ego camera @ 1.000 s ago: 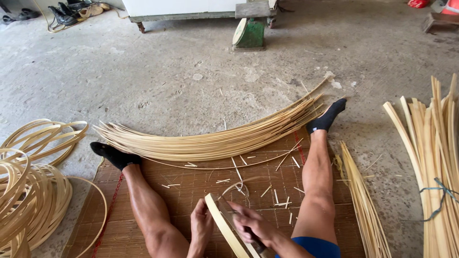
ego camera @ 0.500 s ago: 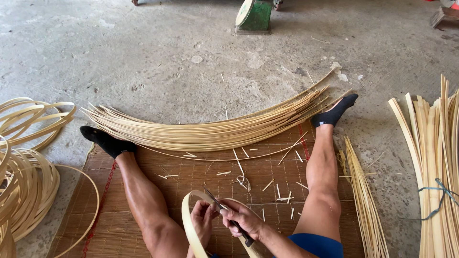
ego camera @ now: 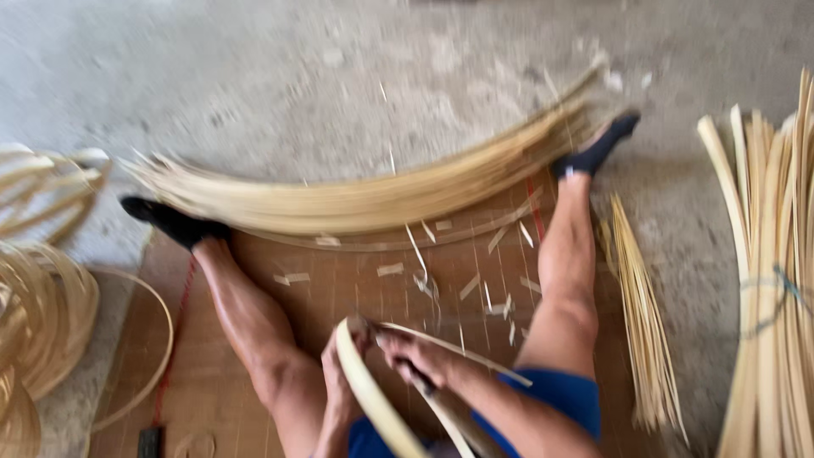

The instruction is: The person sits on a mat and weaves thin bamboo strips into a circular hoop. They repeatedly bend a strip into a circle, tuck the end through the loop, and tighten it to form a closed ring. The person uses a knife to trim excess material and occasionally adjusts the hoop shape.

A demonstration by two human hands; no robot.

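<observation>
I sit on a brown woven mat (ego camera: 356,288) with my legs spread. My left hand (ego camera: 339,382) grips a pale, curved bamboo strip (ego camera: 369,394) that bends up between my knees. My right hand (ego camera: 420,356) is closed on a dark-handled knife (ego camera: 424,383) set against that strip, and a thin sliver (ego camera: 458,349) peels off to the right. The picture is motion-blurred, so the blade itself is unclear.
A long bowed bundle of bamboo strips (ego camera: 373,199) lies across my feet. Coiled strips (ego camera: 38,322) are piled at the left. Thin splints (ego camera: 644,339) lie beside my right leg, and a tied bundle of wide slats (ego camera: 772,280) lies far right. Shavings litter the mat.
The camera has tilted down and nearer. The strip in my hands has been bent into a tighter curve and shifted left, with a thin sliver now splitting off it.
</observation>
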